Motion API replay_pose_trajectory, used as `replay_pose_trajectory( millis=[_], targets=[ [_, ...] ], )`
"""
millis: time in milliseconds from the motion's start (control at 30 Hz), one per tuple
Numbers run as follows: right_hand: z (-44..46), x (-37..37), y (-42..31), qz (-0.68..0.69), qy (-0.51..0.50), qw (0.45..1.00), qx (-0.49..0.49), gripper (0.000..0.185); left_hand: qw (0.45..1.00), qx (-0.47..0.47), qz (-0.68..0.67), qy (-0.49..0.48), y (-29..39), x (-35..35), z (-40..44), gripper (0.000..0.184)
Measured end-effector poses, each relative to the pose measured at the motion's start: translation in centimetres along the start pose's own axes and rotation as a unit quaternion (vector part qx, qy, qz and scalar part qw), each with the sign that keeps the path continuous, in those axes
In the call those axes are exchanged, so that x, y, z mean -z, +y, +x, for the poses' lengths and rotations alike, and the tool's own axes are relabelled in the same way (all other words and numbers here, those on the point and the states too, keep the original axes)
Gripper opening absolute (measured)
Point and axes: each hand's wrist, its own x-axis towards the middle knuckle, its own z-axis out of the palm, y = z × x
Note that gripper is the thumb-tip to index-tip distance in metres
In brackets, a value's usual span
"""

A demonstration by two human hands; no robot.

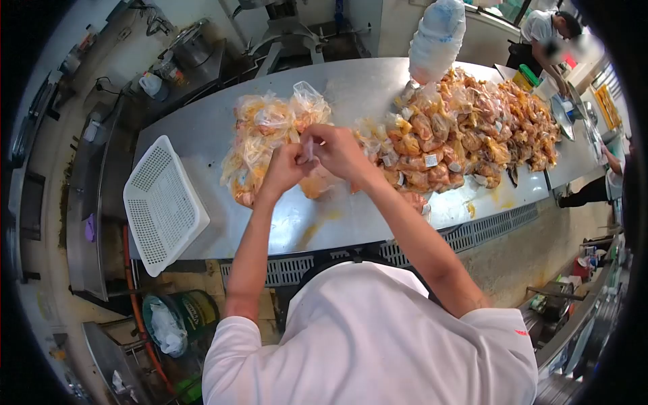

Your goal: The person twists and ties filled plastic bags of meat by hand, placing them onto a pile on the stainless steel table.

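My left hand [285, 169] and my right hand [337, 152] meet above the steel table [270, 233], fingers pinched on the twisted neck of a clear plastic bag [316, 185]. Its lower part shows beneath my hands, with orange-yellow food inside that looks like marinated meat. Just beyond and left of my hands lies a heap of similar filled bags [260, 121]. A much larger pile of bagged meat [466, 135], some bags with white labels, spreads to the right of my right hand.
A white perforated basket [165, 202] rests at the table's left end. A tall stack of clear plastic containers or bags [437, 40] rises behind the large pile. Another person [540, 40] bends over the far right end. A green bin [196, 310] stands below left.
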Motion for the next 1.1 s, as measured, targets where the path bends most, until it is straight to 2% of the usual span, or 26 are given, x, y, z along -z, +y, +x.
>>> replay_pose_trajectory(
  millis=[33,67,100,133,233,300,333,367,400,467,533,567,633,667,700,733,767,833,867,900,933,967,1000,1033,1067,1100],
  targets=[
    [-0.9,-0.4,0.2,0.091,0.130,0.986,0.050,0.050,0.999,0.035,0.010,-0.009,0.5,-0.5,0.8,0.044],
    [-2.1,-0.4,0.7,0.055,0.147,0.985,0.066,0.069,0.999,0.044,-0.022,0.011,0.9,-0.7,1.0,0.045],
    [-3.2,-1.1,0.6,0.054,0.146,0.986,0.063,0.069,0.999,0.046,-0.025,0.010,2.3,-1.2,1.2,0.045],
    [-4.2,-2.3,0.3,-0.079,0.186,0.978,0.052,0.073,0.997,0.031,-0.068,0.008,3.9,-2.0,1.5,0.043],
    [-3.6,-5.1,3.9,-0.154,0.262,0.952,0.046,0.073,0.994,-0.023,-0.110,-0.014,5.0,-3.7,2.6,0.040],
    [-3.0,-5.6,6.0,-0.098,0.316,0.943,0.043,0.058,0.989,-0.001,-0.139,0.052,5.9,-4.5,2.8,0.038],
    [-2.9,-5.4,6.8,-0.097,0.321,0.941,0.039,0.058,0.986,0.015,-0.153,0.063,5.2,-4.0,3.2,0.031],
    [-2.8,-5.0,7.7,0.013,0.238,0.971,-0.026,0.043,0.987,0.016,-0.151,0.056,4.1,-2.9,3.7,0.031],
    [-2.9,-4.7,8.4,0.123,0.152,0.977,-0.088,0.030,0.988,-0.019,-0.116,0.096,2.9,-1.5,4.5,0.026],
    [-3.0,-5.1,9.5,0.114,0.170,0.974,-0.095,0.026,0.987,-0.061,-0.083,0.127,3.3,-0.3,5.4,0.021],
    [-3.6,-4.8,9.1,0.098,0.176,0.977,-0.076,0.024,0.972,-0.191,0.070,0.121,6.2,0.4,3.9,0.015],
    [-3.9,-4.2,8.4,0.099,0.176,0.976,-0.080,0.024,0.972,-0.188,0.069,0.119,7.1,0.0,2.9,0.015],
    [-3.5,-3.0,7.3,0.065,0.057,0.978,-0.192,0.036,0.934,-0.281,0.186,-0.118,8.6,-1.2,1.4,0.028],
    [-3.1,-3.0,6.8,0.065,0.051,0.979,-0.187,0.036,0.934,-0.280,0.190,-0.111,8.0,-1.7,0.9,0.028],
    [-2.9,-3.1,6.5,0.054,0.103,0.991,-0.073,0.028,0.882,-0.315,0.328,-0.125,6.3,-2.4,0.4,0.034],
    [-2.9,-2.5,6.0,0.051,0.126,0.991,-0.015,0.025,0.810,-0.341,0.457,-0.138,4.4,-2.7,-0.1,0.041],
    [-2.9,-2.0,5.5,0.045,0.148,0.987,0.044,0.024,0.811,-0.337,0.460,-0.133,2.1,-2.2,-0.1,0.041],
    [-3.0,1.4,3.8,-0.082,-0.127,0.986,-0.064,0.026,0.853,-0.089,0.438,-0.270,-2.3,0.4,0.8,0.041],
    [-2.7,1.7,5.0,-0.139,-0.194,0.966,-0.100,0.030,0.853,-0.090,0.438,-0.268,-3.2,1.7,1.1,0.041],
    [-2.8,1.9,5.6,-0.140,-0.192,0.966,-0.101,0.030,0.855,-0.044,0.410,-0.314,-3.4,2.7,1.3,0.038],
    [-2.9,2.0,6.2,-0.284,-0.126,0.950,0.006,0.028,0.853,0.002,0.379,-0.359,-3.7,3.0,1.4,0.035],
    [-3.1,2.1,6.8,-0.419,-0.058,0.899,0.113,0.028,0.853,0.001,0.377,-0.361,-4.1,2.9,1.1,0.035],
    [-2.8,2.0,6.8,-0.419,-0.058,0.899,0.112,0.028,0.915,0.054,0.259,-0.306,-3.6,2.7,0.4,0.030],
    [-2.1,1.7,6.7,-0.312,0.030,0.946,0.082,0.022,0.955,0.105,0.136,-0.243,-2.6,2.4,-0.2,0.029],
    [-1.6,1.2,6.6,-0.199,0.118,0.972,0.049,0.018,0.954,0.105,0.136,-0.245,-1.6,1.5,-1.1,0.029],
    [-1.3,1.0,5.9,-0.199,0.119,0.972,0.047,0.018,0.966,0.080,-0.057,-0.240,0.1,-0.5,-2.2,0.032]
  ],
)
